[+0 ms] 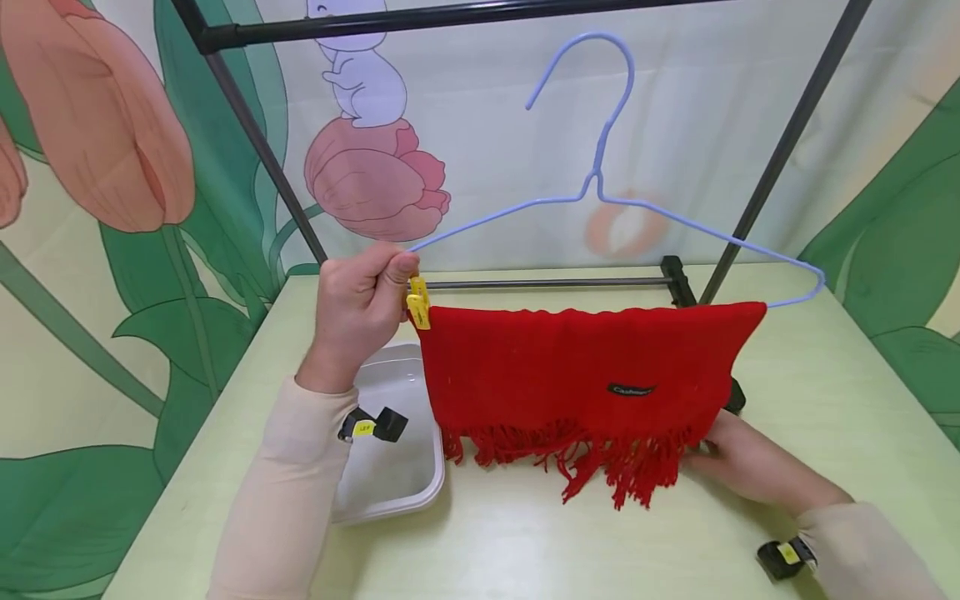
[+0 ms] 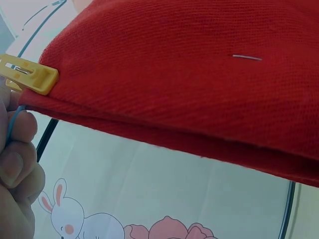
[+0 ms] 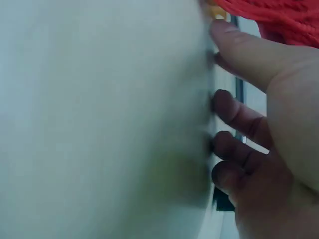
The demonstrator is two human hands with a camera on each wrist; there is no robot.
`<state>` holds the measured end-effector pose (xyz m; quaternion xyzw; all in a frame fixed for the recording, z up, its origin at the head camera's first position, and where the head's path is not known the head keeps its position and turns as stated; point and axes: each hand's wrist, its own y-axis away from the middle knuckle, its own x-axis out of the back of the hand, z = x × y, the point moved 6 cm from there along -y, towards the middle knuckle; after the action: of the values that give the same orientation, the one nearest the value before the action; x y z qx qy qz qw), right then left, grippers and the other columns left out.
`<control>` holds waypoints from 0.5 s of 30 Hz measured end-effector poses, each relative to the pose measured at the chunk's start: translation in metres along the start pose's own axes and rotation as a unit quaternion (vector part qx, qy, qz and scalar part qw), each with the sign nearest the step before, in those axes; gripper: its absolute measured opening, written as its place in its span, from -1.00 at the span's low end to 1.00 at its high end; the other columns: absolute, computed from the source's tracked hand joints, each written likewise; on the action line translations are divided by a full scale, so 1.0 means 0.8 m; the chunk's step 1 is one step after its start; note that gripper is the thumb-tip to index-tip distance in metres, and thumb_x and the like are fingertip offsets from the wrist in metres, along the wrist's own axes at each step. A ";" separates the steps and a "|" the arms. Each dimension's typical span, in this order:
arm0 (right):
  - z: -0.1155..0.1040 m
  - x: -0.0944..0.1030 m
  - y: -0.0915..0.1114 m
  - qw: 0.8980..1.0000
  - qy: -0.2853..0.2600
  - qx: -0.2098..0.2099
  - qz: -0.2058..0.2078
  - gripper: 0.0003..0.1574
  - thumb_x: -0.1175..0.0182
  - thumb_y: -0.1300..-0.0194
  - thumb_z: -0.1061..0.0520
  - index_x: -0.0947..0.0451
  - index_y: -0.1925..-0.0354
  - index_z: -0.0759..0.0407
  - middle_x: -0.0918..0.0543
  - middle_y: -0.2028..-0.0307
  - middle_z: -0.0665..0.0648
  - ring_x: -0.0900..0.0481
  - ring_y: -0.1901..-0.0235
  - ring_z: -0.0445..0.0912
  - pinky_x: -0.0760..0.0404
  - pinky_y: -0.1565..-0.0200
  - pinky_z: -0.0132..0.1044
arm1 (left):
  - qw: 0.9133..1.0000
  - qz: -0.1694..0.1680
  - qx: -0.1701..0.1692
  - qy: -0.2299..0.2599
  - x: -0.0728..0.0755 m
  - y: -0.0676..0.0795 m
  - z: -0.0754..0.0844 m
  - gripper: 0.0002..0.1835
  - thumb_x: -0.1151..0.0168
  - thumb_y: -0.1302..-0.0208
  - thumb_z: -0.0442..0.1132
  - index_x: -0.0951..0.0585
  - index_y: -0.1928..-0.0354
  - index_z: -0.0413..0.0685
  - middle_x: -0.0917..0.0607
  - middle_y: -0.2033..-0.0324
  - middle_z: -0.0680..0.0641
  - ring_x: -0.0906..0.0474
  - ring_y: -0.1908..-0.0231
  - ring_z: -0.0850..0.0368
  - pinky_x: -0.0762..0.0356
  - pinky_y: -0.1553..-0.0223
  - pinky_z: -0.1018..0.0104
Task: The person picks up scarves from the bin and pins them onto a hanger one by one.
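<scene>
My left hand [image 1: 358, 312] grips the left end of a light blue wire hanger [image 1: 517, 204], holding it up over the table. A red fringed scarf [image 1: 540, 367] with a small dark label hangs at the hanger's lower part. Beside my left thumb, a yellow clothespin [image 1: 418, 304] clamps the scarf's upper left corner. Low at the scarf's right side is my right hand [image 1: 757, 462], its fingertips hidden behind the fringe in the head view. In the right wrist view its loosely bent fingers [image 3: 244, 119] are at the tabletop, and a yellow-orange thing [image 3: 218, 12] shows just past the thumb tip.
A white plastic basin [image 1: 390, 492] stands on the pale table [image 1: 525, 550], partly behind my left forearm. The black frame of a clothes rack [image 1: 480, 14] rises behind the hanger, with a low crossbar and a foot on the tabletop. A printed curtain [image 1: 487, 108] hangs at the back.
</scene>
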<state>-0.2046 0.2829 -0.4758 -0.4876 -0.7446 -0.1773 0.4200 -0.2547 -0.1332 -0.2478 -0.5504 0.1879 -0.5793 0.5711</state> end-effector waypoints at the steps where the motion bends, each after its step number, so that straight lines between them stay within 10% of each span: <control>1: -0.002 -0.002 0.001 1.000 0.007 0.003 0.003 -0.45 -0.58 -0.27 0.14 -0.63 -0.15 -0.20 -0.63 -0.11 -0.15 -0.46 -0.15 -0.43 -0.70 -0.11 -0.32 | 1.000 0.001 0.000 0.000 -0.001 0.001 -0.001 -0.45 -0.10 -0.62 0.07 -0.64 0.33 -0.32 -0.56 0.67 -0.15 -0.53 0.68 0.11 -0.59 0.41 0.59; 15: -0.027 -0.019 -0.009 0.999 0.048 -0.004 0.000 -0.34 -0.58 -0.26 0.19 -0.53 -0.24 -0.08 -0.65 -0.05 -0.20 -0.56 -0.07 -0.35 -0.69 -0.13 -0.24 | 1.000 0.004 0.010 0.009 -0.004 0.005 -0.004 -0.43 -0.09 -0.62 0.09 -0.63 0.33 -0.33 -0.58 0.65 -0.18 -0.56 0.66 0.08 -0.58 0.39 0.63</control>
<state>-0.1985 0.2561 -0.4746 -0.4799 -0.7231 -0.2031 0.4534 -0.2563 -0.1326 -0.2533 -0.5383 0.1894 -0.5839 0.5775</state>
